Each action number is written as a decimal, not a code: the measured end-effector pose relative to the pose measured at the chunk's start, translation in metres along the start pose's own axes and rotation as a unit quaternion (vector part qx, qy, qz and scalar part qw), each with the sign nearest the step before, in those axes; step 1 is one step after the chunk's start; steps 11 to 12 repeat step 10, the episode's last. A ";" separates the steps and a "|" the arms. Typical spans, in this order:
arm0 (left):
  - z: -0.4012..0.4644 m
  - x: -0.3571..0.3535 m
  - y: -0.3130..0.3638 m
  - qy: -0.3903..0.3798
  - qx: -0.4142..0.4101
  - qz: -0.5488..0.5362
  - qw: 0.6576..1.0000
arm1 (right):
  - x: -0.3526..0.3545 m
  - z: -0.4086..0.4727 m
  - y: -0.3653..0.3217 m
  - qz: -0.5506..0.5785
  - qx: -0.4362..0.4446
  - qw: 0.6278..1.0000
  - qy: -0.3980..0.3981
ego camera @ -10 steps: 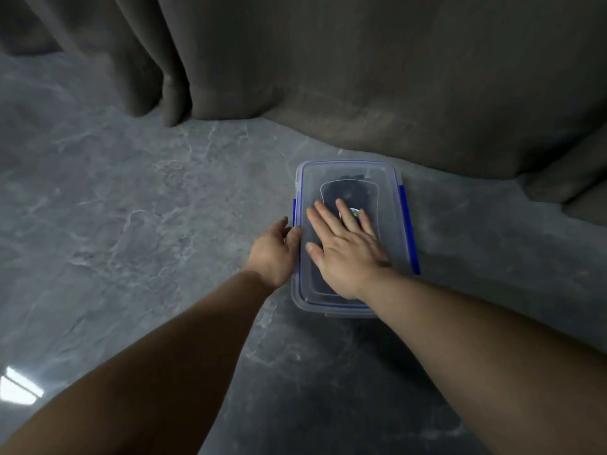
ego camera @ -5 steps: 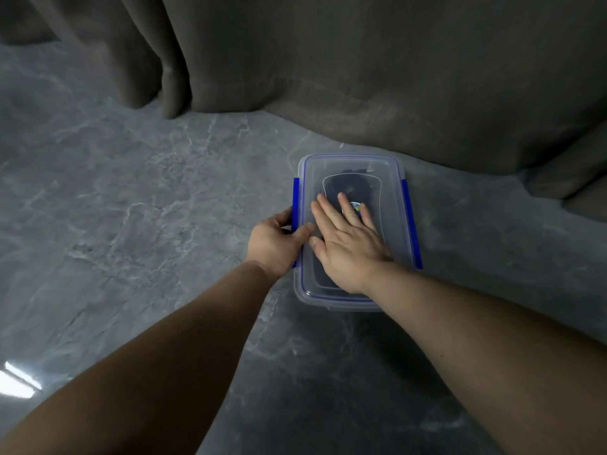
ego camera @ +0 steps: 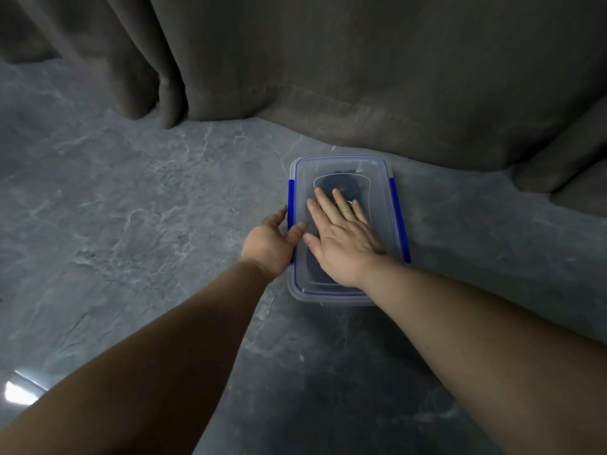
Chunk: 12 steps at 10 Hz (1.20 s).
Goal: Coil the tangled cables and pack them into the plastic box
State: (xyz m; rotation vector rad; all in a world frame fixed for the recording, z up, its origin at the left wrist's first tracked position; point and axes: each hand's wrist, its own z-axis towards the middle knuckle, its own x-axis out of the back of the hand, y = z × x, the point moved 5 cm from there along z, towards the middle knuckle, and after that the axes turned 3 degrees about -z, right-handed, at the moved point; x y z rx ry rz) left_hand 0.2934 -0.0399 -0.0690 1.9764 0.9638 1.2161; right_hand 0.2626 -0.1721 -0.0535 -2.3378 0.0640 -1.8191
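Note:
A clear plastic box [ego camera: 381,178] with its lid on and blue side clips stands on the grey floor. Dark coiled cables [ego camera: 341,183] show dimly through the lid. My right hand [ego camera: 341,239] lies flat on the lid, fingers straight, pressing down. My left hand [ego camera: 271,241] is at the box's left side by the blue clip [ego camera: 291,205], thumb on the lid's edge and fingers along the side wall; whether they press the clip is hard to tell.
A brown-grey curtain [ego camera: 361,77] hangs just behind the box and pools on the floor at the right [ego camera: 565,178]. The grey marble floor [ego camera: 131,224] stretches to the left and toward me.
My left hand has loosened from a curled hold at the left clip to straighter fingers along the box's side. The right hand stays flat on the lid.

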 end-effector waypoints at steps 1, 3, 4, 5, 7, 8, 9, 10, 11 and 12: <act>-0.007 -0.008 0.002 0.004 -0.034 0.057 0.998 | 0.007 -0.012 0.021 -0.017 -0.043 0.999 0.016; 0.001 -0.021 0.008 0.006 -0.047 0.096 0.994 | -0.001 -0.040 0.071 0.031 -0.163 0.986 -0.008; 0.001 -0.029 0.012 0.027 -0.048 0.090 0.994 | -0.002 -0.040 0.076 0.084 -0.170 0.982 -0.009; 0.001 -0.031 0.011 0.041 -0.056 0.101 0.992 | -0.004 -0.038 0.076 0.082 -0.161 0.984 -0.003; 0.004 -0.031 0.012 0.011 -0.048 0.182 0.982 | -0.002 -0.040 0.075 0.067 -0.157 0.985 -0.010; -0.001 -0.022 0.023 -0.006 -0.038 0.241 0.970 | 0.022 -0.039 0.076 0.044 -0.137 0.989 -0.014; -0.024 -0.008 0.068 0.010 -0.091 0.270 0.959 | 0.083 -0.044 0.078 0.021 -0.126 0.992 0.002; -0.061 0.011 0.129 -0.014 -0.115 0.282 0.952 | 0.147 -0.074 0.073 0.043 -0.143 0.989 0.004; -0.061 0.011 0.129 -0.014 -0.115 0.282 0.952 | 0.147 -0.074 0.073 0.043 -0.143 0.989 0.004; -0.061 0.011 0.129 -0.014 -0.115 0.282 0.952 | 0.147 -0.074 0.073 0.043 -0.143 0.989 0.004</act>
